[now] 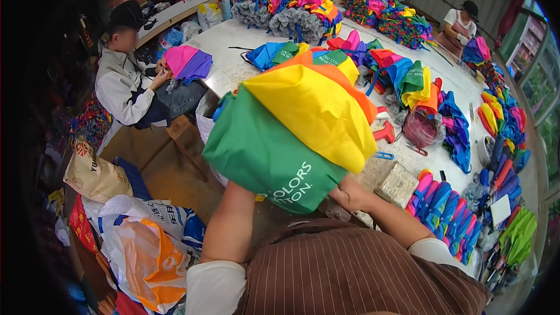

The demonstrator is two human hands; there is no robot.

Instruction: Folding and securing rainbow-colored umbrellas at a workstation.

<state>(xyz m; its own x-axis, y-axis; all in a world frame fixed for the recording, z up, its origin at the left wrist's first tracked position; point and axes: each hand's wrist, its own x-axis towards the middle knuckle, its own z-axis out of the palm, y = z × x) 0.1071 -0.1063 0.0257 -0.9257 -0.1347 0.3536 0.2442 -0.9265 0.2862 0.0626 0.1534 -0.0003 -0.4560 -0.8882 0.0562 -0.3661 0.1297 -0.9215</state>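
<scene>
In front of me is a partly spread umbrella [303, 122] with green, yellow and orange panels and white lettering on the green one. My right hand [349, 194] has its fingers closed on the canopy's lower right edge. Beneath the green panel goes my left forearm [228, 216]; the canopy hides that hand and its fingers. The umbrella's handle and ribs are also out of sight. On the table just past my right hand lie a red plastic tool [384, 132] and a pale block [396, 185].
The white table [219, 41] carries loose umbrellas [402, 76], bundled umbrellas [297, 14] and a row of folded umbrellas [446, 210]. A seated person [131, 76] at left holds a pink and purple umbrella. Another person [461, 26] works at far right. Plastic bags [146, 251] lie at lower left.
</scene>
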